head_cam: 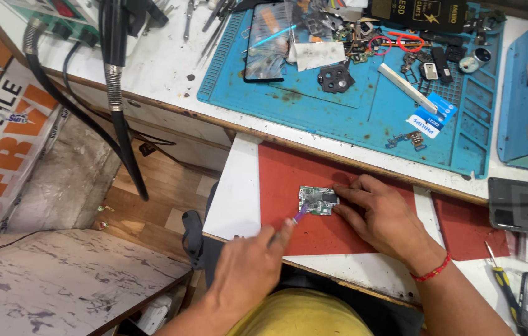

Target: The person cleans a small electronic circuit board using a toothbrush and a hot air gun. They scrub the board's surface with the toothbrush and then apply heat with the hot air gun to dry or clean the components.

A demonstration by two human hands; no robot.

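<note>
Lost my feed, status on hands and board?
Left hand grips purple tool, tip at circuit board. Right hand pins board on red mat. Nothing blocking.

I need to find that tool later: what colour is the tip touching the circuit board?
Purple, on the tool in the left hand; head view.

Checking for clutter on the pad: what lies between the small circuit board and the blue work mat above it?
In the head view, only bare red pad and the white desk edge separate the circuit board from the blue mat.
</note>
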